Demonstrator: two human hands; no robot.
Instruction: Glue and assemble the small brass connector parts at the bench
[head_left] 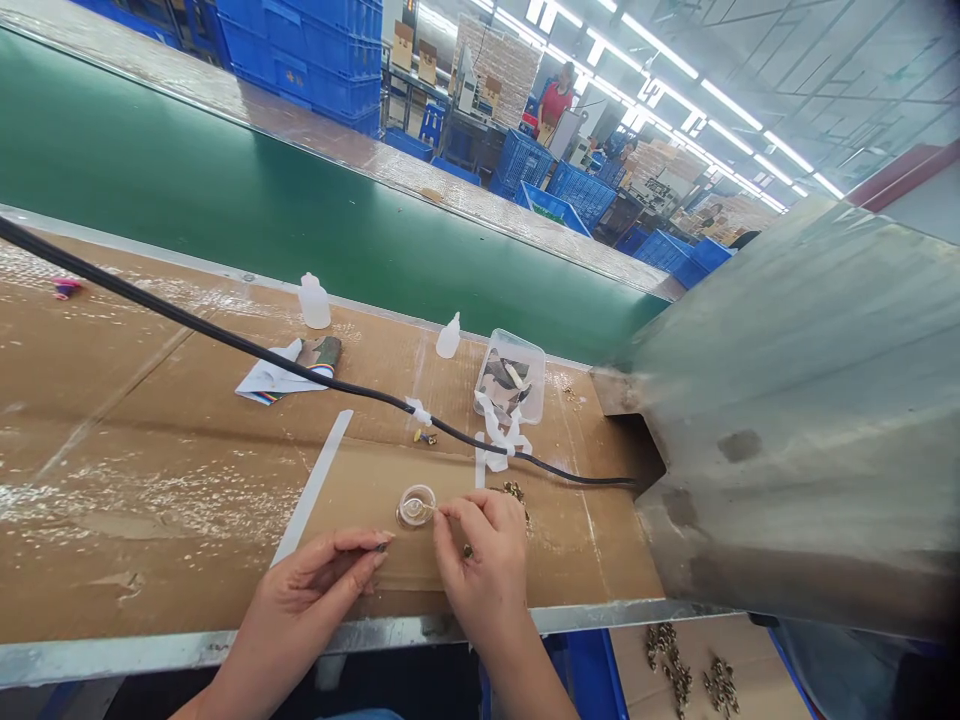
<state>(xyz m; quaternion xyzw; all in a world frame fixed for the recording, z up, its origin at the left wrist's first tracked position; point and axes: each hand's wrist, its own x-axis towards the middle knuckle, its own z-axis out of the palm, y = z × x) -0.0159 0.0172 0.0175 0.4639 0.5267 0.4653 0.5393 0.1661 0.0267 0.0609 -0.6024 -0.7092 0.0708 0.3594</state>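
Observation:
My left hand point(322, 580) is closed in a pinch on a small dark metal piece point(382, 546) just above the cardboard. Thumb and forefinger of my right hand point(484, 555) are pressed together on a thin pale stick point(430, 508), whose far end reaches into a small round clear dish point(415, 506). What the dish contains is hard to make out. Another small dark piece point(467, 551) shows by the curled fingers of that hand. Partly hidden behind my right hand lies a pile of small brassy metal parts point(514, 490).
A black cable point(225, 338) crosses above the cardboard-covered bench point(187, 560). Behind stand two white bottles point(315, 303) point(448, 337), a folded cloth point(319, 357) and a clear tub point(534, 385). A metal housing point(780, 420) blocks the right, and a green conveyor point(315, 230) runs beyond.

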